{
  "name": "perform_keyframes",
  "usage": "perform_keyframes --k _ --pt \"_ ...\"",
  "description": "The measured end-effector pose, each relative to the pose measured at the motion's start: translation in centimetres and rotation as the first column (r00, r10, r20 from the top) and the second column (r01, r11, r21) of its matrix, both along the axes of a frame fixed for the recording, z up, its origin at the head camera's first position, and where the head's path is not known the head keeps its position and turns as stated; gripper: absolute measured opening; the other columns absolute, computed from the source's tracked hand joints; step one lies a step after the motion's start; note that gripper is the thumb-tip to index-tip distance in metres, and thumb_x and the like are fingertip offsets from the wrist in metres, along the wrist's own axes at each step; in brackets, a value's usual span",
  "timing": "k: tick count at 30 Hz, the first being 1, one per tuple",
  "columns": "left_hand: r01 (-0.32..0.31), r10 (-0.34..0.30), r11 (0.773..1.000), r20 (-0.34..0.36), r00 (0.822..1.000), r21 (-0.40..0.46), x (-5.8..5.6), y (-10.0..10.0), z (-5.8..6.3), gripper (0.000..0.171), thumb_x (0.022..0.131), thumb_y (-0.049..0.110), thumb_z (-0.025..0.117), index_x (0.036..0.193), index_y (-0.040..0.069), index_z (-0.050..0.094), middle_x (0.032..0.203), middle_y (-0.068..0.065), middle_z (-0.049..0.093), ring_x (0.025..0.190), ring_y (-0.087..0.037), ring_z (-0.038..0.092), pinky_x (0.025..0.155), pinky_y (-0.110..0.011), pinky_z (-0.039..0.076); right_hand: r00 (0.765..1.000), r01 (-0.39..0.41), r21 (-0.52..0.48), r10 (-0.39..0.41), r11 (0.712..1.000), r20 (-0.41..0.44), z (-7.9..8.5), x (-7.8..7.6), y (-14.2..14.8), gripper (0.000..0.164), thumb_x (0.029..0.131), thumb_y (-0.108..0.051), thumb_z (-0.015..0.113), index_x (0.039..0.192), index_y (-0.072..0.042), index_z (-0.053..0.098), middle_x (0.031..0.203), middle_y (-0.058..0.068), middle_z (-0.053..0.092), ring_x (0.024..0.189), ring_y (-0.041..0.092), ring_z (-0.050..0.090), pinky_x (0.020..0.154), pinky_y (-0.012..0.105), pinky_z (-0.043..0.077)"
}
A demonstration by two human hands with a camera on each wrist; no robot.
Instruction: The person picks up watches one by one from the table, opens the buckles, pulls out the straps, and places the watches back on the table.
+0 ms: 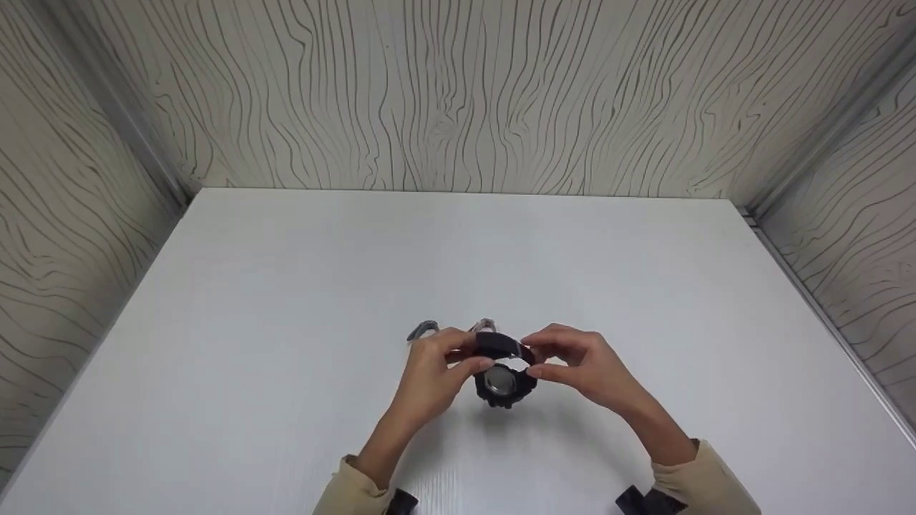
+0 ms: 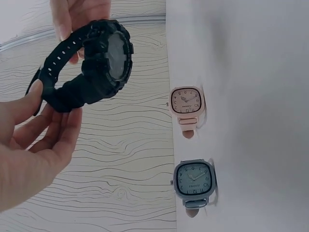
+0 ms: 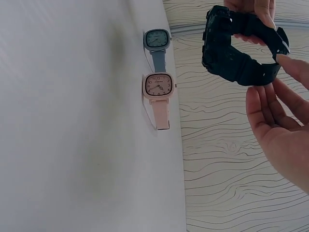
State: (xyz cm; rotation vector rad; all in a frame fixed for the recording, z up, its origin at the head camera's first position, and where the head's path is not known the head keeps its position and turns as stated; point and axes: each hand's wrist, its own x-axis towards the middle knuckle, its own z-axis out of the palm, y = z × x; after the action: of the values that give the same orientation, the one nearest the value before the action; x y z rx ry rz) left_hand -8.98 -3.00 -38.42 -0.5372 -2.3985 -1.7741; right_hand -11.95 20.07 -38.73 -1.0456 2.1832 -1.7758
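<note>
Pale walls (image 1: 458,93) with a dark wood-grain pattern closed in the far side and both flanks of the workspace, and grey strips (image 1: 118,107) ran along the corners. Between them lay a broad white table (image 1: 286,279), smooth, flat and faintly shiny, so anything dropped there might have slid a little.

The person's left hand (image 1: 436,365) and right hand (image 1: 583,361) were slightly apart, each pinching the strap of one black watch (image 2: 99,67) between thumb and fingers. The watch was up off the table, between the hands, its strap bent into a loop and its dial low in the head view; whether the buckle was fastened could not be told.

It looked light overall, with most of its weight probably in the thick, stiff case. The strap seemed rubbery, springy and grippy, best held by its two sides; the dial's cover was likely the slick part, prone to scratches.

Two smaller watches rested on the table beyond it, near each other: a blue-grey watch (image 2: 194,179) and a pink watch (image 2: 187,102).
</note>
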Motion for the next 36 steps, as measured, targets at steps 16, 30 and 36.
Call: perform_keyframes --k 16,30,36 --pt "0.042 -0.044 0.996 -0.016 0.999 -0.083 -0.2 0.1 -0.1 0.023 0.070 0.008 0.078 0.089 0.001 0.065 0.087 -0.004 0.063 0.083 -0.015 0.060 0.073 -0.018 0.049 0.991 0.052 0.038 -0.047 0.998 -0.127 0.2 0.0 0.0 0.019 0.072 0.013 0.068 0.090 0.005 0.066 0.084 0.017 0.059 0.076 0.025 0.056 0.072 0.023 0.049" --pt "-0.045 0.044 0.999 -0.051 0.998 -0.019 -0.1 0.5 -0.5 0.022 0.070 0.007 0.078 0.088 -0.001 0.068 0.083 -0.005 0.064 0.081 -0.016 0.062 0.071 -0.018 0.050 0.969 0.131 0.029 -0.122 0.991 -0.217 2.6 1.4 -1.2 0.018 0.071 0.014 0.068 0.086 0.004 0.067 0.079 0.013 0.060 0.071 0.021 0.056 0.067 0.024 0.049" --pt "-0.004 0.004 1.000 -0.045 0.999 -0.018 -0.1 0.1 -0.6 0.021 0.071 0.003 0.076 0.089 -0.002 0.067 0.085 -0.007 0.064 0.082 -0.017 0.061 0.072 -0.019 0.050 0.975 0.054 0.043 -0.043 0.998 -0.220 2.5 1.1 -1.0 0.018 0.072 0.015 0.067 0.088 0.006 0.066 0.080 0.016 0.060 0.072 0.021 0.056 0.068 0.023 0.050"
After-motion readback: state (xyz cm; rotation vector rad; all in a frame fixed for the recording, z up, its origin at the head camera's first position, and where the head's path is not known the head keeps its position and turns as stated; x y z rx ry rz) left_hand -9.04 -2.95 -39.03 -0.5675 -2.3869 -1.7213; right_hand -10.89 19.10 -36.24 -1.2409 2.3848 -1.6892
